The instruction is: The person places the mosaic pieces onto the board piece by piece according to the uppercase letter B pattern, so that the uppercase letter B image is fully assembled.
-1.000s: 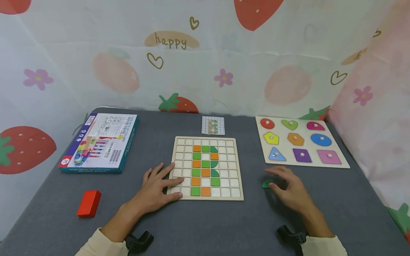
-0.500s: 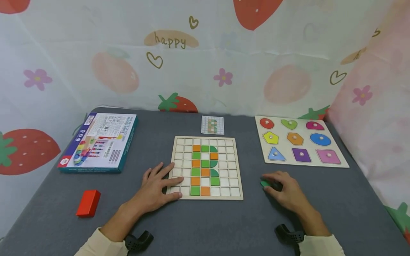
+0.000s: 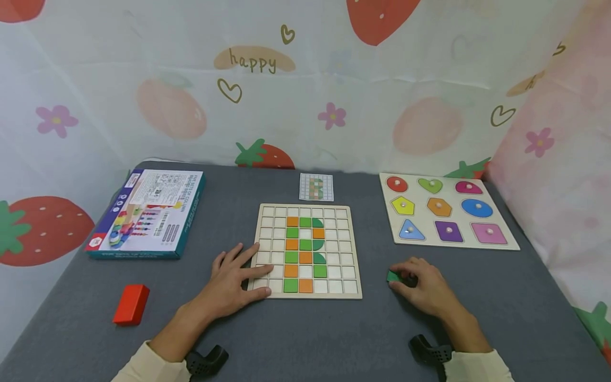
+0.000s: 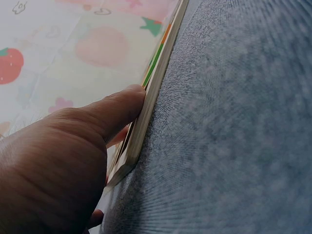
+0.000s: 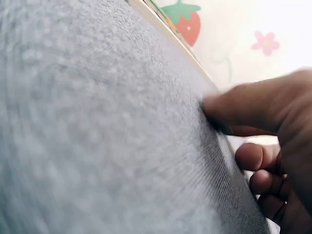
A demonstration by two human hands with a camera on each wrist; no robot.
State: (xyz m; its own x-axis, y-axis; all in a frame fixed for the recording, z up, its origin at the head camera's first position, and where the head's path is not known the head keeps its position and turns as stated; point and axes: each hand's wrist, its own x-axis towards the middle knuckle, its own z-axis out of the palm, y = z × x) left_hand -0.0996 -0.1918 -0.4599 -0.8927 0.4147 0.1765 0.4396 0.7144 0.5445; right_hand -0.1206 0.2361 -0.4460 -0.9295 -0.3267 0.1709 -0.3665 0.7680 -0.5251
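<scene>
A wooden grid board point(image 3: 355, 249) lies at the middle of the table, with orange, green and two-toned green tiles set in several of its squares. My left hand point(image 3: 233, 282) rests on its left edge with the fingers spread; in the left wrist view the thumb point(image 4: 119, 105) presses the board's near edge. To the right of the board, at the table top, my right hand point(image 3: 427, 289) pinches a small green tile point(image 3: 392, 276) between thumb and forefinger. The right wrist view shows this hand point(image 5: 265, 105) low over the cloth, the tile hidden there.
Behind the board lies a small pattern card point(image 3: 316, 187). A shape puzzle with knobs point(image 3: 420, 199) is at the back right. On the left are a flat box point(image 3: 153, 212) and a red block point(image 3: 131, 304). A printed curtain point(image 3: 353, 79) hangs behind the table.
My right hand has drawn slightly left, its thumb and forefinger coming together on the green tile, which has turned and shifted a little. The left hand stays on the board.
</scene>
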